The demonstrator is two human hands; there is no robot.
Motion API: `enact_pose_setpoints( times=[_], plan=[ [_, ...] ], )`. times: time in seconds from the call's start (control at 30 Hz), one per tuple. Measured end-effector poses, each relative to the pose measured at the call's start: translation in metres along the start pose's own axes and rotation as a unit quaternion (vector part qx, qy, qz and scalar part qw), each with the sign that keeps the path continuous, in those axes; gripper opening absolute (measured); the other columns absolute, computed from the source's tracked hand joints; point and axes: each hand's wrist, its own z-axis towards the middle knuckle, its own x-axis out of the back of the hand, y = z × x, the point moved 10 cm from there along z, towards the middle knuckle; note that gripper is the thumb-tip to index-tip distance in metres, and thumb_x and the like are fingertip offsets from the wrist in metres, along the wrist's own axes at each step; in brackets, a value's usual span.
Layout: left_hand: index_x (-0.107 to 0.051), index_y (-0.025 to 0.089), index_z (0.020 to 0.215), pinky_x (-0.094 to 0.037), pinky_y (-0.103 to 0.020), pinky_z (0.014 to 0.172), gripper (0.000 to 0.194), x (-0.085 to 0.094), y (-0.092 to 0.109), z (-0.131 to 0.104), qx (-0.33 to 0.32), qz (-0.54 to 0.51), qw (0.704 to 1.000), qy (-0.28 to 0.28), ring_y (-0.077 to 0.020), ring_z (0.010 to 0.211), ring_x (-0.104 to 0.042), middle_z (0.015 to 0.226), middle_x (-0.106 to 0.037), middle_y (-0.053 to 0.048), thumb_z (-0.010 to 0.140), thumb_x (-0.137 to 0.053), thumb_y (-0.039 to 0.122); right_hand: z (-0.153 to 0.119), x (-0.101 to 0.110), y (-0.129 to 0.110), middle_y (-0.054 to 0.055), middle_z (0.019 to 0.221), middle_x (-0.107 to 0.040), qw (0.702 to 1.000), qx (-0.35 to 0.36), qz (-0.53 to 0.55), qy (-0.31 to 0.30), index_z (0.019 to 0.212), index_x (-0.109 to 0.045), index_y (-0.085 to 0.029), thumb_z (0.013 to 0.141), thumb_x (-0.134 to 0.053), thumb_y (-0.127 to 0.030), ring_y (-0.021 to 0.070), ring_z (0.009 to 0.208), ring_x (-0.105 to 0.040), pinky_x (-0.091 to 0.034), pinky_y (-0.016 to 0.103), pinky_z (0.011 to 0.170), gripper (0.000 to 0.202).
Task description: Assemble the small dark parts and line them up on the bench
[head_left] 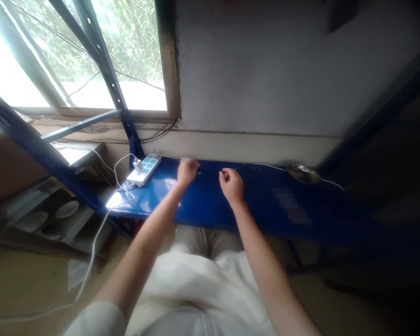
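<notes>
My left hand (188,171) is over the back of the blue metal shelf (203,200), its fingers pressed together. A tiny dark and whitish bit shows at its fingertips, too small to name. A small pale piece (184,159) lies just behind that hand. To the right, apart from it, my right hand (232,186) is curled in a pinch, with a dark speck at the fingertips. Whatever the right fingers hold is hidden or too small to make out. Several tiny light pieces (254,168) lie on the shelf beyond my right hand.
A white power strip (145,170) with a plugged-in charger (137,165) stands at the shelf's left end. Its white cable (94,247) hangs to the floor. A shiny metal bowl (304,173) sits at the back right. Blue uprights (107,70) frame the left side by a window.
</notes>
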Motion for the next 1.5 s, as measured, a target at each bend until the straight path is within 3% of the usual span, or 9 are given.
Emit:
enact_pose_setpoints(
  times=[0.17,0.37,0.53,0.97,1.07,1.27,1.5],
  plan=[
    [-0.069,0.017,0.08,-0.045,-0.026,0.07,0.012,-0.016,-0.059,0.019,0.09,0.092,0.989,-0.074,-0.0172,0.077,-0.061,0.083,-0.069,-0.006,0.072,-0.061,0.022,-0.007,0.033,0.038,0.011,0.08,-0.059,0.989,0.005,-0.022,0.144,0.094,-0.057,-0.012,0.087,-0.035,-0.028,0.018,0.079,-0.053,-0.041,0.031,0.079,0.028],
    [-0.068,0.018,0.084,-0.042,-0.024,0.068,0.016,-0.024,-0.093,0.008,0.125,0.138,0.978,-0.091,-0.0158,0.079,-0.059,0.088,-0.068,-0.005,0.075,-0.057,0.027,-0.022,0.029,0.08,0.014,0.093,-0.06,0.986,-0.018,-0.063,0.154,0.092,-0.057,-0.014,0.086,-0.034,-0.026,0.022,0.092,-0.053,-0.038,0.036,0.081,0.026],
    [-0.065,0.017,0.083,-0.042,-0.025,0.07,0.017,-0.029,-0.096,0.005,0.082,0.15,0.981,-0.091,-0.0169,0.081,-0.057,0.088,-0.065,-0.006,0.078,-0.053,0.028,-0.033,0.021,0.093,0.013,0.094,-0.06,0.984,-0.025,-0.084,0.154,0.091,-0.057,-0.014,0.085,-0.034,-0.025,0.0222,0.093,-0.054,-0.038,0.035,0.081,0.026],
    [-0.055,0.016,0.091,-0.041,-0.027,0.073,0.017,-0.042,-0.081,0.003,0.002,0.233,0.963,-0.135,-0.0189,0.085,-0.055,0.092,-0.06,-0.01,0.079,-0.046,0.023,-0.048,0.004,0.112,0.014,0.096,-0.061,0.986,-0.055,-0.083,0.133,0.093,-0.055,-0.014,0.084,-0.036,-0.025,0.0232,0.093,-0.054,-0.038,0.037,0.081,0.024],
    [-0.056,0.018,0.094,-0.041,-0.025,0.073,0.02,-0.045,-0.087,0.005,0.016,0.223,0.964,-0.141,-0.0182,0.087,-0.056,0.095,-0.061,-0.008,0.075,-0.05,0.021,-0.048,0.003,0.114,0.015,0.096,-0.06,0.987,-0.065,-0.076,0.127,0.095,-0.054,-0.013,0.083,-0.035,-0.024,0.0235,0.094,-0.053,-0.038,0.037,0.081,0.024],
    [-0.06,0.015,0.092,-0.043,-0.023,0.068,0.023,-0.047,-0.114,0.01,0.114,0.165,0.968,-0.151,-0.0167,0.081,-0.058,0.09,-0.065,-0.006,0.071,-0.056,0.021,-0.049,0.003,0.114,0.014,0.094,-0.06,0.986,-0.071,-0.081,0.125,0.092,-0.055,-0.014,0.082,-0.035,-0.023,0.0236,0.091,-0.054,-0.038,0.038,0.079,0.024],
    [-0.065,0.014,0.087,-0.044,-0.023,0.069,0.02,-0.058,-0.119,0.006,0.098,0.193,0.959,-0.185,-0.0172,0.079,-0.059,0.087,-0.066,-0.007,0.07,-0.058,0.023,-0.049,0.002,0.115,0.014,0.093,-0.06,0.987,-0.069,-0.079,0.122,0.092,-0.055,-0.014,0.081,-0.036,-0.021,0.0234,0.091,-0.054,-0.039,0.037,0.079,0.023]
  ],
)
